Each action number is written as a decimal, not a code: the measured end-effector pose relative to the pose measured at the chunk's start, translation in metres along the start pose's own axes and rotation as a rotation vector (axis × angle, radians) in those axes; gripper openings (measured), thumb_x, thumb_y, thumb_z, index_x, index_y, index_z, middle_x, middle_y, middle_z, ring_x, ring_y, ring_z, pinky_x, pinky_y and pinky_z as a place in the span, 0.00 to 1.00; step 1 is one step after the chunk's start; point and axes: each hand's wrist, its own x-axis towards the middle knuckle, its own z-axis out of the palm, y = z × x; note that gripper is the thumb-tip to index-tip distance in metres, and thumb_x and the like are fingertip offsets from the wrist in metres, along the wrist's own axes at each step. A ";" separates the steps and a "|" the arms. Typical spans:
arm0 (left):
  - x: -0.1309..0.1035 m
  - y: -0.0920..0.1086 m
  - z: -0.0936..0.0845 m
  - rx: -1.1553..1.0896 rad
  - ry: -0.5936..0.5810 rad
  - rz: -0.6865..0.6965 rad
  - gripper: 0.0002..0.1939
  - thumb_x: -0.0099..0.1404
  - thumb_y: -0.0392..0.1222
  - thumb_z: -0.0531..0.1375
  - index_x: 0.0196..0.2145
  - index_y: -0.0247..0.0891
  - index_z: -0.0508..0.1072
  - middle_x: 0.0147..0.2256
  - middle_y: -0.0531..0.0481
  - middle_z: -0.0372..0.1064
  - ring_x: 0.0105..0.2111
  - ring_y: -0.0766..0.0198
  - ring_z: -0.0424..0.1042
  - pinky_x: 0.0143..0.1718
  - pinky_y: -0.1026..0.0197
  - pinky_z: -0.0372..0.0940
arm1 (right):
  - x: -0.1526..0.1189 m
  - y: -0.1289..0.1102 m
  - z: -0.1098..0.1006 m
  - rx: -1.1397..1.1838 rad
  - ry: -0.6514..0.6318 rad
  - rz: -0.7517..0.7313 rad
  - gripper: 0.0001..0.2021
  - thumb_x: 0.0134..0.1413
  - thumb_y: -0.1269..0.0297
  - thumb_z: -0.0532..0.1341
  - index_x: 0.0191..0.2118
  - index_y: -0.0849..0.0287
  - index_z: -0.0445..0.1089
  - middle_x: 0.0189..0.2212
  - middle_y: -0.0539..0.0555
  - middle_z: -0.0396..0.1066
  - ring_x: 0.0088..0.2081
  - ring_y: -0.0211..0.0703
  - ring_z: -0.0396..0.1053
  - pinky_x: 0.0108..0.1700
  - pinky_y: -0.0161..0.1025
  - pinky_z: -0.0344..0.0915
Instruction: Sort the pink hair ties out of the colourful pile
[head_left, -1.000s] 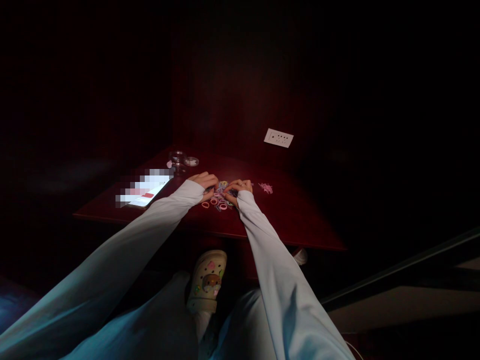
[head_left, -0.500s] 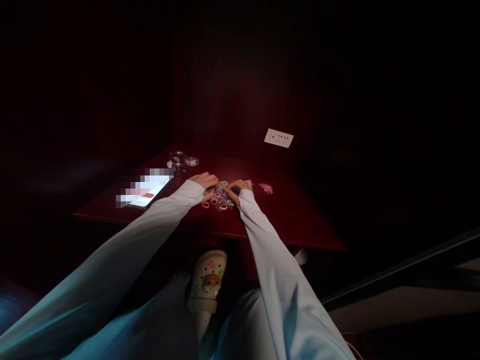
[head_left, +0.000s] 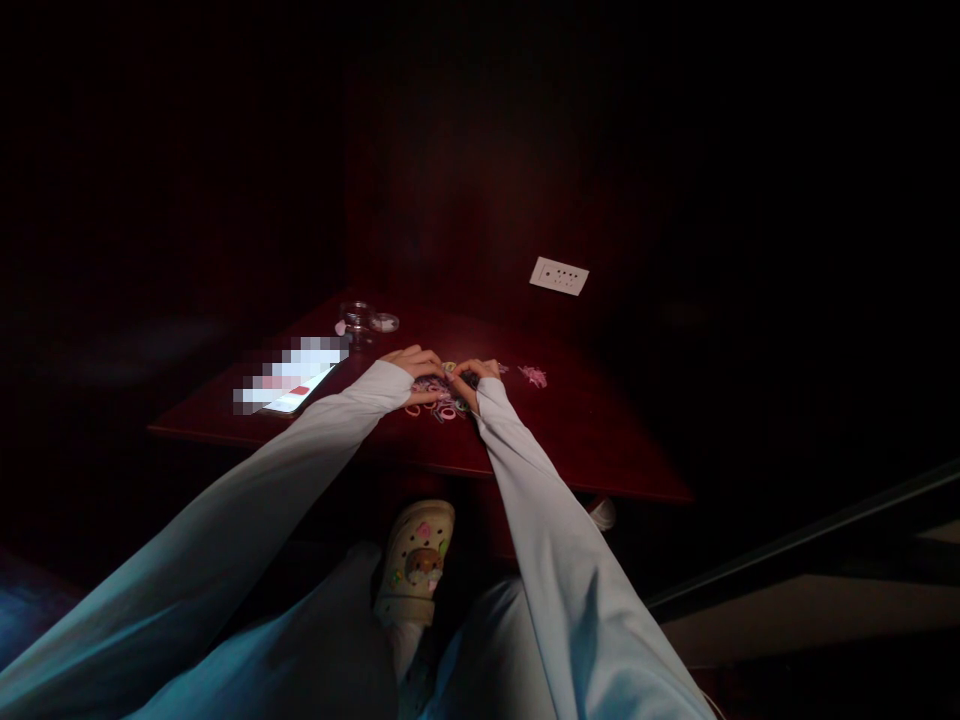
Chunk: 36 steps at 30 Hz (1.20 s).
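A loose pile of small coloured hair ties [head_left: 447, 411], mostly pink and purple, lies on the dark red table [head_left: 375, 445]. My left hand [head_left: 415, 370] reaches over the pile from the left, its fingers stretched out and the thumb apart below them. Facing it on the right side is my right hand [head_left: 477, 378], with bent fingers and the thumb drawn close to the index finger at the pile. Whatever lies between those fingertips is too small and dark to make out. The hands nearly touch and cover part of the pile.
A lit phone [head_left: 300, 385] lies at the left. Behind it stand a clear round container [head_left: 357, 318] and its lid-like disc [head_left: 385, 323]. A small pink heap [head_left: 534, 376] sits right of my hands. A socket plate [head_left: 559, 276] is on the wall. Below the table shows a cream clog [head_left: 416, 560].
My left hand has shifted slightly right, its fingers stretching further over the hair ties. The right fingers have moved a little left, so the hands are closer together.
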 end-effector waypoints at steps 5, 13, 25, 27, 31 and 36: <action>0.000 -0.002 0.001 -0.010 0.017 0.003 0.14 0.68 0.56 0.62 0.42 0.46 0.82 0.47 0.49 0.77 0.43 0.57 0.68 0.42 0.57 0.63 | 0.000 0.000 0.000 -0.003 0.004 0.019 0.07 0.61 0.54 0.67 0.35 0.49 0.79 0.36 0.52 0.75 0.48 0.50 0.65 0.52 0.44 0.62; 0.000 0.001 -0.003 0.005 0.020 0.001 0.10 0.68 0.45 0.59 0.39 0.42 0.80 0.45 0.48 0.77 0.40 0.58 0.68 0.41 0.57 0.63 | -0.003 -0.002 -0.005 -0.091 -0.030 0.023 0.11 0.66 0.54 0.62 0.37 0.50 0.80 0.38 0.53 0.77 0.48 0.50 0.63 0.54 0.45 0.60; -0.001 0.003 -0.004 -0.005 0.042 0.003 0.12 0.69 0.45 0.56 0.38 0.42 0.79 0.45 0.48 0.78 0.41 0.57 0.68 0.41 0.56 0.62 | -0.004 0.003 -0.009 -0.139 0.036 0.092 0.16 0.67 0.57 0.60 0.28 0.51 0.80 0.37 0.52 0.75 0.49 0.50 0.61 0.55 0.47 0.55; -0.001 0.003 -0.004 -0.006 0.044 0.002 0.11 0.69 0.44 0.56 0.38 0.42 0.79 0.45 0.48 0.77 0.41 0.57 0.68 0.41 0.56 0.63 | -0.005 0.003 -0.009 -0.121 0.023 0.080 0.16 0.67 0.57 0.60 0.29 0.50 0.81 0.38 0.52 0.75 0.49 0.49 0.61 0.56 0.48 0.54; -0.001 0.003 -0.003 -0.003 0.031 0.006 0.11 0.68 0.44 0.57 0.39 0.42 0.79 0.45 0.48 0.77 0.41 0.57 0.68 0.42 0.56 0.63 | -0.006 0.005 -0.009 -0.112 0.007 0.062 0.16 0.67 0.56 0.60 0.31 0.49 0.83 0.39 0.53 0.76 0.50 0.51 0.61 0.56 0.50 0.55; -0.001 0.001 -0.005 -0.010 0.018 0.013 0.11 0.67 0.46 0.59 0.38 0.43 0.81 0.45 0.47 0.77 0.40 0.57 0.68 0.41 0.56 0.63 | -0.005 0.003 -0.009 -0.105 -0.057 0.050 0.06 0.60 0.57 0.68 0.33 0.48 0.83 0.42 0.51 0.76 0.50 0.50 0.60 0.57 0.49 0.54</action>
